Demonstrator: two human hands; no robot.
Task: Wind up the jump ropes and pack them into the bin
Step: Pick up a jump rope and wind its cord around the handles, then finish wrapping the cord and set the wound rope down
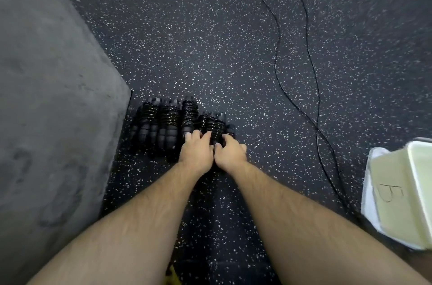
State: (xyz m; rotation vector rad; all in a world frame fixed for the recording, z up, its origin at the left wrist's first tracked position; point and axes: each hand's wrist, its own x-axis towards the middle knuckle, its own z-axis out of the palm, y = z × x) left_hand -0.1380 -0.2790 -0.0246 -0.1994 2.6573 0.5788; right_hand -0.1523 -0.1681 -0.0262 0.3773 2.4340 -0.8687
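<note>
Closest to me, two bare forearms reach down side by side. The left hand (pixel 196 149) and right hand (pixel 230 151) sit almost touching, fingers bent over the near end of the rightmost wound bundle (pixel 215 127), a black jump rope coiled tight round its ribbed handles. Both seem to have hold of it, though how firmly I cannot tell.

It lies at the right end of a row of wound black jump ropes (pixel 161 121), several lying together on the black rubber floor flecked with white (pixel 198 51), just beside a grey padded mat (pixel 46 97).

Off to the right stands a pale plastic bin (pixel 397 193) marked with a hand-drawn letter. No rope shows in the part I can see.

Farther out, one thin black loose rope (pixel 278 51) trails unwound. So most of the winding looks done, with that rope and all the packing left.
</note>
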